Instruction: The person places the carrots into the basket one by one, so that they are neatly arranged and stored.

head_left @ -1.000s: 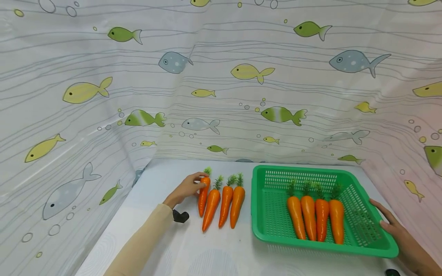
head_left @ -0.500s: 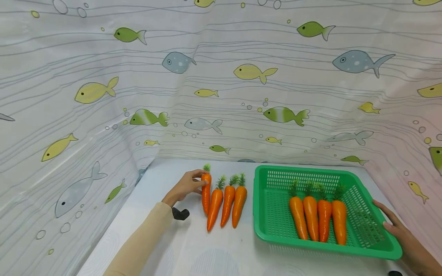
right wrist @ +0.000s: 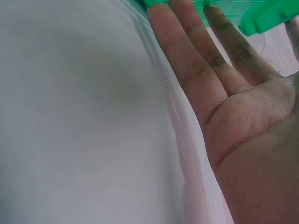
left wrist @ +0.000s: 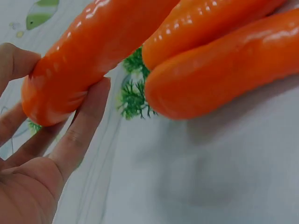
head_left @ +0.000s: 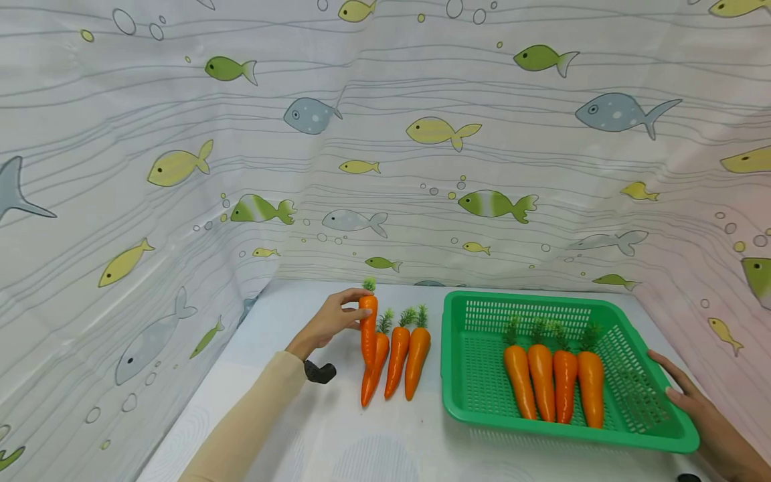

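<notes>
My left hand pinches an orange carrot near its thick top, between thumb and fingertips. It hangs tip down, its green tuft upward, and overlaps the neighbouring carrot in the head view. Two more carrots lie to the right of that one. In the left wrist view the held carrot slants across the fingers, apart from two carrots behind it. My right hand rests against the right side of the green basket, its fingers straight in the right wrist view. Several carrots lie side by side in the basket.
The white table carries the basket on the right and the loose carrots left of it. A fish-printed sheet stands as a wall at the back and both sides. A black strap piece sits at my left wrist.
My left hand has raised the leftmost carrot and brought it slightly right, over the neighbouring carrot. My right hand stays at the basket's side.
</notes>
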Action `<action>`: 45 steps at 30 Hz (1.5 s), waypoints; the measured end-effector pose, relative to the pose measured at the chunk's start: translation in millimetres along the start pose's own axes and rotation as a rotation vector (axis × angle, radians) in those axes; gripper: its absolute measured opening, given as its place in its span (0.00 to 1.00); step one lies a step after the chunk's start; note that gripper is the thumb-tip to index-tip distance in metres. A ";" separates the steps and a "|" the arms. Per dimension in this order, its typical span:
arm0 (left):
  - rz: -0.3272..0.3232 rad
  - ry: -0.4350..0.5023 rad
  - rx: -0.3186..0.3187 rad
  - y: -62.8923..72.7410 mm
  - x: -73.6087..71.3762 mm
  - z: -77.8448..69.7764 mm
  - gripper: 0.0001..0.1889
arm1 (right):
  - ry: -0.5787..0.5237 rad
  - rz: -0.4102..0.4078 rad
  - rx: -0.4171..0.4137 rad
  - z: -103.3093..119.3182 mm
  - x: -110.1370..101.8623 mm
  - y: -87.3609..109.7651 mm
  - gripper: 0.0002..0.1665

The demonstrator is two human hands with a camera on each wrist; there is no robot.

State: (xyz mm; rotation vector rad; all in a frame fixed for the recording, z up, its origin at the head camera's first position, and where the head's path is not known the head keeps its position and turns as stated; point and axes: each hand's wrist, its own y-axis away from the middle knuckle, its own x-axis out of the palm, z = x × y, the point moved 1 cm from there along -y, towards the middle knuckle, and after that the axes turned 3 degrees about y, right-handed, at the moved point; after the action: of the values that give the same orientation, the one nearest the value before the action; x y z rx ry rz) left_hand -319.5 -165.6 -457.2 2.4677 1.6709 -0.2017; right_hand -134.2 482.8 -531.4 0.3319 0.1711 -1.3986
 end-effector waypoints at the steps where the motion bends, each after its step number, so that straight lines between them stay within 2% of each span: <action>1: 0.004 0.003 0.003 -0.2 1.7 -1.7 0.26 | -0.005 0.005 0.000 0.0 0.1 0.0 0.34; 8: 0.054 0.030 0.056 -5.7 15.6 -12.1 0.26 | -0.031 -0.001 -0.015 0.5 1.3 -0.1 0.35; 14: 0.081 0.005 0.064 -9.0 27.5 -22.9 0.27 | 0.009 -0.013 -0.032 2.4 2.2 0.3 0.35; 24: 0.164 0.024 0.105 -15.7 51.6 -39.2 0.27 | 0.019 -0.020 -0.082 2.8 0.8 -0.6 0.35; 31: 0.211 0.038 0.115 -20.2 69.5 -50.3 0.26 | 0.002 -0.016 -0.072 4.2 0.5 -0.9 0.35; 39: 0.245 0.050 0.132 -28.3 93.8 -60.0 0.25 | 0.034 -0.062 -0.041 0.5 1.0 -2.5 0.36; 45: 0.287 0.080 0.151 -35.7 113.1 -64.0 0.24 | 0.006 -0.034 -0.050 2.4 0.6 -1.4 0.36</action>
State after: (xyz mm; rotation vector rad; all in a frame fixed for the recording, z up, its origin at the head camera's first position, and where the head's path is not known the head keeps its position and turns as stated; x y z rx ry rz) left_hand -309.4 -36.8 -418.7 2.8254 1.3510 -0.2015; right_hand -135.7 481.2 -529.5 0.2928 0.2173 -1.4248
